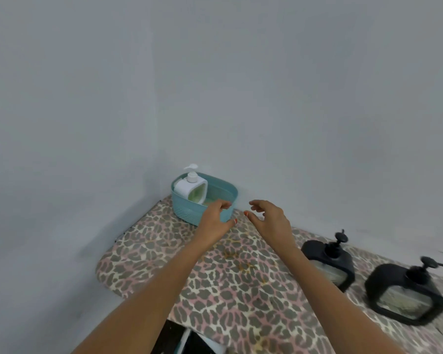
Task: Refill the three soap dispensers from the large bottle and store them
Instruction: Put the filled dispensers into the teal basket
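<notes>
White dispenser [191,187] stands in the basket [187,210] at 12 o'clock, left hand [214,219] gripping its near rim; the right hand [269,218], loosely spread and empty, is closer to the black dispenser [329,264], upright at its 4 o'clock

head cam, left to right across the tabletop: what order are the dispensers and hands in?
white dispenser, standing in the teal basket → left hand, at the basket's near rim → right hand → first black dispenser → second black dispenser, far right.
</notes>
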Demonstrator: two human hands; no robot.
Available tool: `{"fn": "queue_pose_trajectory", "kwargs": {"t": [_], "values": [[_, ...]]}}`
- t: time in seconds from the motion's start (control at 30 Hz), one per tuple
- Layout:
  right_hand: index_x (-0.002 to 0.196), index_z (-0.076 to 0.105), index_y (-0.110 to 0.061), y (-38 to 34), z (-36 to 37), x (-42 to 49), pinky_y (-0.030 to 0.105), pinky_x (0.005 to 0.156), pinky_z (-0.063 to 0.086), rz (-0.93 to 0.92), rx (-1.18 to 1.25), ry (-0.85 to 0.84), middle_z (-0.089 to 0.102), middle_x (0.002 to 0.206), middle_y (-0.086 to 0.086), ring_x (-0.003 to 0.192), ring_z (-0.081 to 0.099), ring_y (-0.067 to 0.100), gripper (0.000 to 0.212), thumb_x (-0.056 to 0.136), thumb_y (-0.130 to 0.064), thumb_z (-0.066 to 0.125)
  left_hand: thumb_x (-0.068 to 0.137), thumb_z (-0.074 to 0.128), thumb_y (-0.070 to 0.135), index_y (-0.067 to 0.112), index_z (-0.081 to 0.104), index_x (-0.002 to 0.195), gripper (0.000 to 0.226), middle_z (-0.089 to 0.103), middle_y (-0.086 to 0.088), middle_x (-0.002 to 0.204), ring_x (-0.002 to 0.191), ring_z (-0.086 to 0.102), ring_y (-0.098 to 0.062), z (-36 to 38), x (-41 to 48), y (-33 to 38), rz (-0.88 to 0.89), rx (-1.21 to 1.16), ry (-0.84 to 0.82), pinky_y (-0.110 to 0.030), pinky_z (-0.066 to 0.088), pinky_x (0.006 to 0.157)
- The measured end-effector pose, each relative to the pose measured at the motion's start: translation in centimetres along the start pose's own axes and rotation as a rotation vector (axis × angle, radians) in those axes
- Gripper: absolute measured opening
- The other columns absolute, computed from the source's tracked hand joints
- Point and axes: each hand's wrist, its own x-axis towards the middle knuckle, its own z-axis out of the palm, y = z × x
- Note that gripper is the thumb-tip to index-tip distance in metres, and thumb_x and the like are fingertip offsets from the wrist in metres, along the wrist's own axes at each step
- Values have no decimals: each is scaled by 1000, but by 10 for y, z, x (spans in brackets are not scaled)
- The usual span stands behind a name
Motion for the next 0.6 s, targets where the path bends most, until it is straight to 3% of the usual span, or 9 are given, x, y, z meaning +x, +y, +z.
{"fn": "queue_pose_trajectory", "kwargs": {"t": [0.4,0.6], "values": [[114,61,-13,70,-71,-91,21,80,48,146,44,127,67,108,-1,100,62,13,32,87,-30,61,77,71,13,12,42,129,60,47,-7,133,124,44,-16,92,-31,54,92,14,-294,-17,32,93],[112,61,-8,113,-92,-107,26,83,47,269,34,223,63,110,7,101,60,20,33,83,-25,67,77,71,13,13,35,136,69,38,-8,140,131,36,-19,134,-27,63,76,74,-416,-28,32,103]]}}
